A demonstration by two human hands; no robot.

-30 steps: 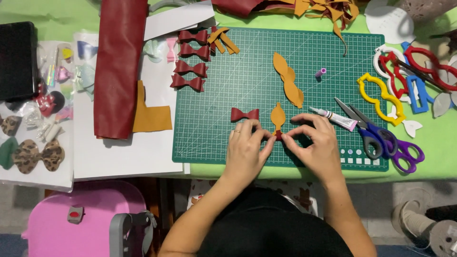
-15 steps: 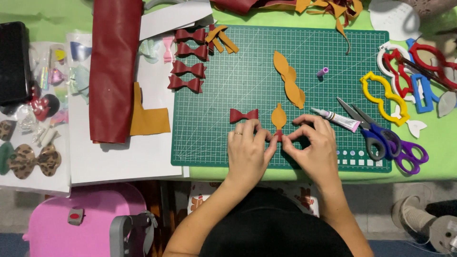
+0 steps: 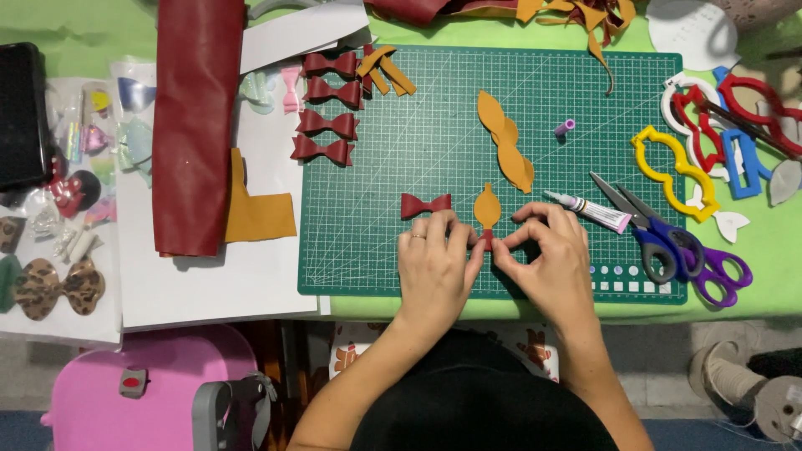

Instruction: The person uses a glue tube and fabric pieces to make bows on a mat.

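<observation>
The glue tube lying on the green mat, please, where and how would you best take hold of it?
Grip the glue tube across its flat body, probably from above with thumb and finger. It lies flat, nozzle pointing up-left, tail beside the blue scissors, so come from its lower-left side, nearest the right hand.

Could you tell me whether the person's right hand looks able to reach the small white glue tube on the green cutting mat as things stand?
Probably yes: the small white glue tube lies just beside the right hand, with bare green cutting mat between.

Red leather roll (image 3: 194, 125) far left, scissors (image 3: 668, 242) & glue tube (image 3: 589, 210) right, w/ four red bows (image 3: 327, 107) top.
</observation>
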